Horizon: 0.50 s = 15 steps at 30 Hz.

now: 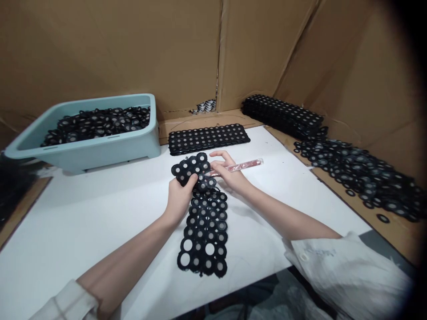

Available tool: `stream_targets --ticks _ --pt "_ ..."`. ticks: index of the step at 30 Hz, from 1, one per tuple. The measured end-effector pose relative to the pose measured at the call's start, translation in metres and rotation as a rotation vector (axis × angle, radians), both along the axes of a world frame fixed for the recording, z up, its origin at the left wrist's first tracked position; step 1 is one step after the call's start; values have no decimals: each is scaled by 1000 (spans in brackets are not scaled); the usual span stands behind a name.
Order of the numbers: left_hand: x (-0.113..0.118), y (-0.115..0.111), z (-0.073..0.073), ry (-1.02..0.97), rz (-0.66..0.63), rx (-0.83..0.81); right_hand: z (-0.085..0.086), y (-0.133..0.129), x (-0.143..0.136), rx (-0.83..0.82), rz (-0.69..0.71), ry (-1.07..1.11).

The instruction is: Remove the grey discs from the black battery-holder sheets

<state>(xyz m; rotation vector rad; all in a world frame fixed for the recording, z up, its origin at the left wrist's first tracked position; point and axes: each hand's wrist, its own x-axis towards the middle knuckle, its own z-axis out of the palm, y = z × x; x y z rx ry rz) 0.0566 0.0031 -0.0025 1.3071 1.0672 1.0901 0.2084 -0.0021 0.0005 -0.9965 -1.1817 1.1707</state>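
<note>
A black sheet of joined rings [207, 222] lies lengthwise in front of me on the white work surface, its far end bent up. My left hand [181, 194] grips that raised end, thumb on top. In my right hand [228, 171] is a slim pen-like tool [245, 166] with a red core and clear wrapping, its tip by the sheet's right edge. The tip itself is hard to make out behind the rings. Most rings have pale grey centres; a few near the close end show plain white through them.
At left stands a light blue tub [110, 151] heaped with loose black rings. Behind my hands lies a flat stack of ring sheets [208, 138]. A taller stack [283, 116] sits at back right, beside a spread pile of loose rings [367, 175]. Cardboard walls [150, 53] enclose the back and right.
</note>
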Motion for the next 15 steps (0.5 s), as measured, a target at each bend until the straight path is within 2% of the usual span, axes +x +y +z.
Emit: stream_targets --ticks 6,9,15 --pt "0 -1 8 41 -71 31 1 -4 0 109 -24 -177" --pt "0 0 8 55 -62 15 1 -8 -2 152 17 -248" --pt "1 -3 9 -26 -110 -40 1 -9 -4 260 -9 -549"
